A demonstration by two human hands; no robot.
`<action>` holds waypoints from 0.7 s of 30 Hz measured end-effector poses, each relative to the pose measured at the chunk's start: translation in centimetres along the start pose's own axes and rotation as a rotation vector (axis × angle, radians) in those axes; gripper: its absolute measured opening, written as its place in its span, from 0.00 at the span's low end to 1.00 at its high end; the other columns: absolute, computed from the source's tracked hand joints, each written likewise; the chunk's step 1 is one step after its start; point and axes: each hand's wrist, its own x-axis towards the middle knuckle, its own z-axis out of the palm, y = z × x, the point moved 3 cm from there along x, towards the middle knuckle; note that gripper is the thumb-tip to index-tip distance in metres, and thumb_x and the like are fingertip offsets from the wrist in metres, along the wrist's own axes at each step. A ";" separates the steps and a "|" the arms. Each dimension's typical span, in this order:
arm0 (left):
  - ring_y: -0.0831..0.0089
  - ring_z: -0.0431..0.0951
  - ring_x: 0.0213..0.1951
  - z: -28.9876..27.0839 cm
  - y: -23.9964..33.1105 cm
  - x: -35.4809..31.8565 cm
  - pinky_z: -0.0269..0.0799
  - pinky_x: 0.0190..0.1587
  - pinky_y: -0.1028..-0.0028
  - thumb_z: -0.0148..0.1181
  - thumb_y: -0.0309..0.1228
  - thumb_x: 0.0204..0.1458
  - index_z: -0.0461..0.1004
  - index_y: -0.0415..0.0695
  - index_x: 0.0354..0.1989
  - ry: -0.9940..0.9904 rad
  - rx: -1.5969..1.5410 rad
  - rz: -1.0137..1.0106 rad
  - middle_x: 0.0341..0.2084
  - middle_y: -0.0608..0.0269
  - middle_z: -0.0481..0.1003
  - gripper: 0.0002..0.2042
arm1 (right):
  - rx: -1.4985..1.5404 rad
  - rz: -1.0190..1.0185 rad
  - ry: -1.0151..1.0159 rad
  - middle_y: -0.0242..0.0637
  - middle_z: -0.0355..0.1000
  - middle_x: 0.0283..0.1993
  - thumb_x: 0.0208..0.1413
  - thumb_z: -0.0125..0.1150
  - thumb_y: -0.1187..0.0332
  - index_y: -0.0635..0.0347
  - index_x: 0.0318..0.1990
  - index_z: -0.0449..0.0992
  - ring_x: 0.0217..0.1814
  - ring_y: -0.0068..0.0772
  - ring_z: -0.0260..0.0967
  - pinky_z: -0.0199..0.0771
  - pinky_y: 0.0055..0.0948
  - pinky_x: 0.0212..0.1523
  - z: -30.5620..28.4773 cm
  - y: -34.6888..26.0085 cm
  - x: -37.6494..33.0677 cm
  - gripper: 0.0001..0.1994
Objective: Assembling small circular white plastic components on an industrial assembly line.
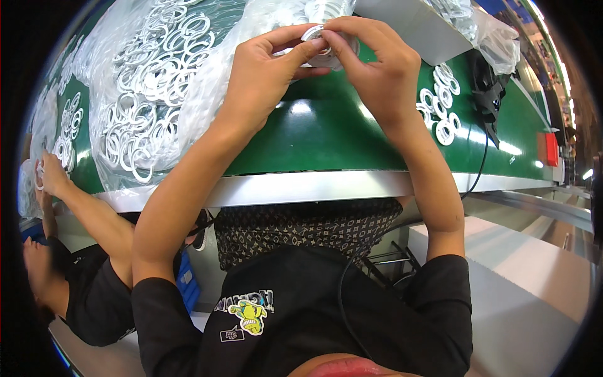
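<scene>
Both hands meet over the far part of the green table. My left hand (260, 72) pinches a white plastic ring (312, 32) between thumb and fingers. My right hand (384, 66) grips the same ring from the other side, thumb and forefinger pressed on it. Fingers cover much of the ring, so its full shape is hidden. Just behind and below it shows a pale round piece; whether it is part of the ring I cannot tell. To the left, many loose white rings (166, 81) lie heaped on a clear plastic bag (207, 94).
White round parts (444, 97) lie on the green table (314, 147) to the right, near a black bag (488, 94). A grey box (421, 28) stands at the far right, beside clear plastic (499, 47). A red block (551, 149) sits rightmost. A co-worker's hand (53, 173) works at the left.
</scene>
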 end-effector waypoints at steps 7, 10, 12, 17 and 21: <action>0.67 0.79 0.40 0.3 0.1 -0.3 0.78 0.44 0.72 0.56 0.30 0.56 0.73 0.36 0.48 -0.038 -0.072 -0.001 0.40 0.55 0.76 0.14 | 0.081 0.094 -0.062 0.36 0.77 0.33 0.47 0.65 0.74 0.61 0.33 0.78 0.36 0.30 0.75 0.73 0.23 0.37 -0.3 0.1 0.3 0.05; 0.71 0.77 0.40 0.5 -0.1 -0.3 0.79 0.43 0.72 0.55 0.30 0.56 0.73 0.34 0.47 -0.032 -0.108 0.021 0.39 0.56 0.76 0.14 | 0.125 0.113 -0.055 0.34 0.76 0.32 0.46 0.65 0.75 0.61 0.31 0.78 0.34 0.30 0.75 0.73 0.23 0.37 -0.3 0.3 0.3 0.04; 0.74 0.76 0.39 0.6 -0.1 -0.4 0.80 0.41 0.73 0.55 0.29 0.56 0.74 0.32 0.46 -0.023 -0.107 0.030 0.38 0.56 0.76 0.13 | -0.111 -0.135 -0.034 0.32 0.76 0.31 0.45 0.65 0.74 0.60 0.29 0.77 0.33 0.32 0.74 0.73 0.24 0.36 -0.3 -0.1 0.3 0.04; 0.70 0.78 0.41 0.4 -0.4 -0.2 0.79 0.43 0.71 0.54 0.31 0.58 0.74 0.36 0.47 -0.013 -0.013 0.046 0.39 0.55 0.76 0.13 | -0.224 -0.208 -0.044 0.31 0.76 0.31 0.43 0.66 0.71 0.60 0.28 0.77 0.32 0.31 0.73 0.72 0.26 0.35 -0.2 -0.1 0.1 0.05; 0.74 0.78 0.35 0.4 -0.2 -0.2 0.80 0.38 0.74 0.53 0.29 0.57 0.74 0.33 0.45 -0.012 -0.053 0.046 0.35 0.55 0.77 0.13 | 0.213 0.341 -0.093 0.32 0.75 0.31 0.48 0.65 0.66 0.61 0.29 0.77 0.32 0.23 0.71 0.70 0.23 0.33 0.1 1.1 -0.1 0.08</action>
